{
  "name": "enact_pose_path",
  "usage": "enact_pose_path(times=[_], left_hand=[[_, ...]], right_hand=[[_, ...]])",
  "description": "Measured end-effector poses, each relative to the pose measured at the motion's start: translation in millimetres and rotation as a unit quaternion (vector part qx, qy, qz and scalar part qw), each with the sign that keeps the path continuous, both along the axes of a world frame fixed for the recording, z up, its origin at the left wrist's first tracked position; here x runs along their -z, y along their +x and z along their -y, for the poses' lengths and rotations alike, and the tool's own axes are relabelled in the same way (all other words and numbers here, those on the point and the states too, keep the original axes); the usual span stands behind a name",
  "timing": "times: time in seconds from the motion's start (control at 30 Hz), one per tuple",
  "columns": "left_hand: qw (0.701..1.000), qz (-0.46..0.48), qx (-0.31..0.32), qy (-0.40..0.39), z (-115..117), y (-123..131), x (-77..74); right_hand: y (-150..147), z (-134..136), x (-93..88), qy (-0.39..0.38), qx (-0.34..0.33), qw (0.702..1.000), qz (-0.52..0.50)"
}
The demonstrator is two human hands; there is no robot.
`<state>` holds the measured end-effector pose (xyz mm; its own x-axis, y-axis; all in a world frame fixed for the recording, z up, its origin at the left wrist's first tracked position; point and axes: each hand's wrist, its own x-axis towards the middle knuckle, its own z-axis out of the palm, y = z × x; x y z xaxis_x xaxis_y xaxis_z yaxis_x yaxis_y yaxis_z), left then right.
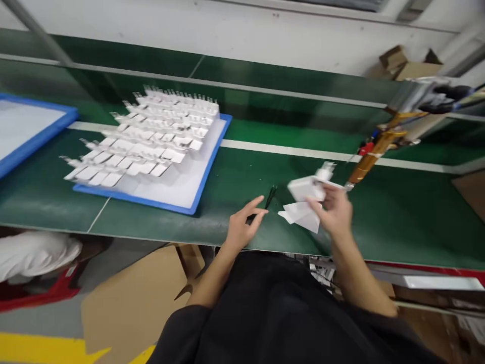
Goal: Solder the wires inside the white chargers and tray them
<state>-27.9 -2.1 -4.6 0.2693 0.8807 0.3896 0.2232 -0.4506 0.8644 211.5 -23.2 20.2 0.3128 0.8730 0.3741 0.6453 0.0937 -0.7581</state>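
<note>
My right hand (334, 210) is closed around a white plug-shaped part (307, 188) and holds it just above the green bench (397, 222). Under that hand lie a few white paper-like pieces (299, 215). My left hand (244, 225) rests near the bench's front edge with fingers loosely spread, its fingertips touching black tweezers (270, 196) that lie on the mat. Both hands are a little blurred.
A blue-edged tray (204, 174) carries several rows of white parts (147, 134) at left. Another blue-edged tray (22, 146) shows at the far left. A yellow-handled tool (373, 151) hangs at right. Cardboard boxes (401, 63) stand at the back right.
</note>
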Motion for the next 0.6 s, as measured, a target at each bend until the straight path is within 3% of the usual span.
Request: enact_pose_path(times=[0.2, 0.27, 0.33, 0.37, 0.43, 0.5, 0.53, 0.6], left_hand=[[0.995, -0.084, -0.061, -0.006, -10, -2, 8.9], [0.991, -0.114, -0.063, -0.003, -9, -1, 9.7], [0.987, -0.145, -0.062, -0.013, -8, 0, 8.4], [0.985, -0.158, -0.064, -0.024, -8, 2, 7.1], [0.981, -0.175, -0.069, -0.046, -10, 6, 3.1], [0.977, -0.187, -0.075, -0.066, -16, 10, -2.4], [0.975, -0.194, -0.08, -0.074, -20, 12, -5.5], [0.97, -0.215, -0.082, -0.082, -30, 12, -12.2]], right_hand=[[-65, -29, 7.2, -0.096, -0.109, 0.989, 0.007], [-70, -29, 3.7, -0.112, -0.152, 0.982, 0.0], [-58, -21, -7.6, -0.084, -0.152, 0.985, -0.013], [-48, -16, -15.7, -0.032, -0.116, 0.993, -0.021], [-19, -8, -33.5, 0.163, 0.035, 0.986, -0.011], [14, -5, -46.9, 0.371, 0.186, 0.91, -0.02], [31, -5, -50.1, 0.403, 0.226, 0.887, -0.005], [62, -8, -49.1, 0.354, 0.25, 0.9, -0.047]])
